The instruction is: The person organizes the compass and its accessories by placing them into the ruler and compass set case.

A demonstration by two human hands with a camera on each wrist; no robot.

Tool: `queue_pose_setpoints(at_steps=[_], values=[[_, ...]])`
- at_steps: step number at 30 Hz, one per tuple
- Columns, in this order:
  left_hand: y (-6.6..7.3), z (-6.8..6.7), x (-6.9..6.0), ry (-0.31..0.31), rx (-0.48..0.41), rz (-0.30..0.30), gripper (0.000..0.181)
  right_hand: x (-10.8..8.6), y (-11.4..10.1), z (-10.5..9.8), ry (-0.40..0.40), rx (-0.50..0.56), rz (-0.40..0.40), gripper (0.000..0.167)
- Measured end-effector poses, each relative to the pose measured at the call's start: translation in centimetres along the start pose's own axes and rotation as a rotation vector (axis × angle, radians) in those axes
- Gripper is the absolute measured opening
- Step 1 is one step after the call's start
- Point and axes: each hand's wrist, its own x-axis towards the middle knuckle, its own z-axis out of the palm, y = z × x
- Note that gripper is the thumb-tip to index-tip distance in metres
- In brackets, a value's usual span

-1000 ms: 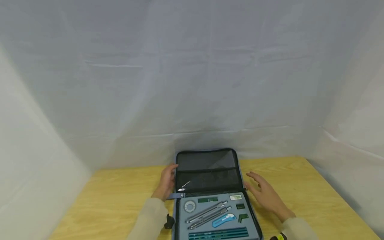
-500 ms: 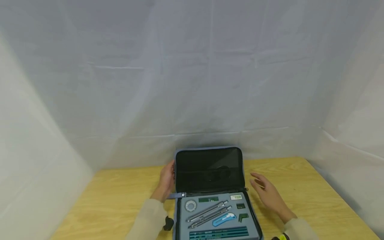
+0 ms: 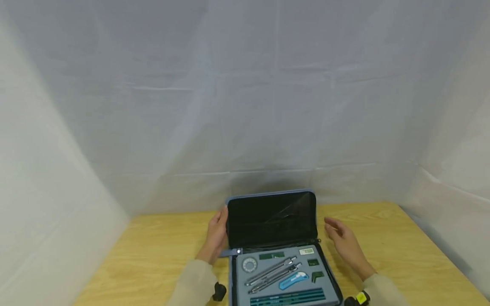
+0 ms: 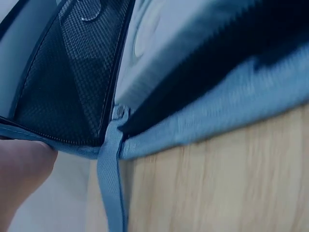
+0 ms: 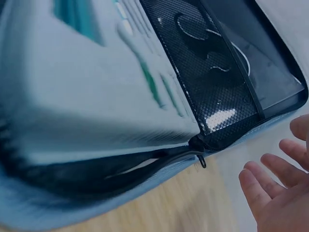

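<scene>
A blue zip case stands unfolded on the table, its dark mesh-lined lid tilted up. My left hand grips the lid's left edge, with the thumb at the rim and the other fingers mostly hidden behind. To the right of the lid, my right hand hovers apart from it, fingers loosely bent and holding nothing. In the grey tray lie a round white disc, two silver pen-like tools, a light blue utility knife, an eraser, several dark green pencils and small green pieces.
From the case's left side a blue strap sticks out over the wooden table. At the right hinge corner hangs a zipper pull. White sheeting rises behind the table and at both sides.
The lid has swung up from leaning far back to a steeper tilt, held by my left hand. My right hand has drawn away from the case's right edge.
</scene>
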Motion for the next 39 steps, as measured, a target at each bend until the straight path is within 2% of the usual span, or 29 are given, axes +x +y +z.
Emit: queue_pose_setpoints(at_steps=[6, 8, 13, 18, 23, 27, 31, 33, 36, 37, 39], values=[[0.0, -0.1, -0.6, -0.041, -0.151, -0.022, 0.026, 1.7, -0.1, 0.1, -0.021, 0.221, -0.034, 0.054], [0.1, 0.0, -0.7, -0.063, -0.177, -0.021, 0.024, 2.3, -0.3, 0.2, -0.032, 0.263, -0.057, 0.054], [0.2, 0.2, -0.9, -0.101, -0.225, -0.018, 0.027, 2.7, -0.6, 0.4, -0.063, 0.277, -0.112, 0.052], [0.1, 0.2, -1.1, -0.127, -0.244, -0.027, 0.030, 2.3, -0.3, 0.3, -0.048, 0.292, -0.121, 0.048], [0.4, -0.1, -1.3, -0.153, -0.233, -0.022, 0.032, 1.9, 0.2, 0.0, -0.098, 0.394, -0.152, 0.050], [0.5, -0.4, -1.8, -0.160, -0.193, -0.036, 0.033, 1.6, 0.5, -0.3, -0.127, 0.432, -0.161, 0.052], [0.4, -0.5, -2.1, -0.164, -0.119, -0.039, 0.031, 1.1, 0.9, -0.7, -0.125, 0.388, -0.170, 0.050], [0.4, -0.7, -2.2, -0.153, -0.038, -0.011, 0.031, 0.8, 0.9, -0.8, -0.118, 0.350, -0.188, 0.048], [0.6, -1.2, -2.6, -0.150, 0.142, 0.045, 0.034, 0.6, 0.8, -0.9, -0.103, 0.312, -0.219, 0.044], [0.8, -1.4, -2.7, -0.159, 0.207, 0.064, 0.035, 0.5, 0.8, -1.0, -0.098, 0.303, -0.222, 0.043], [1.4, -2.0, -3.2, -0.221, 0.299, 0.098, 0.037, 0.3, 0.7, -1.1, -0.099, 0.295, -0.226, 0.042]])
